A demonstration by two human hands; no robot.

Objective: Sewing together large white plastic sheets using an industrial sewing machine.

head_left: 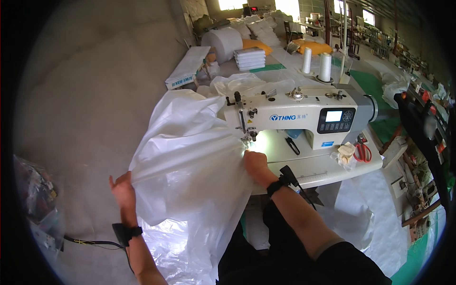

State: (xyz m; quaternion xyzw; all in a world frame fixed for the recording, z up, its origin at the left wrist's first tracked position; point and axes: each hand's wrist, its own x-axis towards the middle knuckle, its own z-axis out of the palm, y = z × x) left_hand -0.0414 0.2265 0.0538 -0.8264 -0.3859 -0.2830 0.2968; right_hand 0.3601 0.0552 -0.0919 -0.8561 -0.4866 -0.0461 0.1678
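Black sleeve [354, 266] and right forearm [308, 218] sit nearest my viewpoint, reaching in from five o'clock; I follow them up to the right hand [257, 165], just off centre at four o'clock, its fingers curled at the edge of a white sheet [190, 161], close beside the presser foot [245, 140] of a sewing machine [285, 108]; I cannot tell from here whether they pinch the sheet or only press on it; out at eight o'clock I have the left hand [124, 189], closed on the sheet's left edge; the sheet spreads between both hands and hangs down toward seven o'clock; the machine sits at two o'clock, with black snips [293, 146] lying on its bed; at three o'clock I see red-handled scissors [363, 153] beside a crumpled cream cloth [346, 150]; two white thread cones [325, 67] stand behind the machine, between one and two o'clock.
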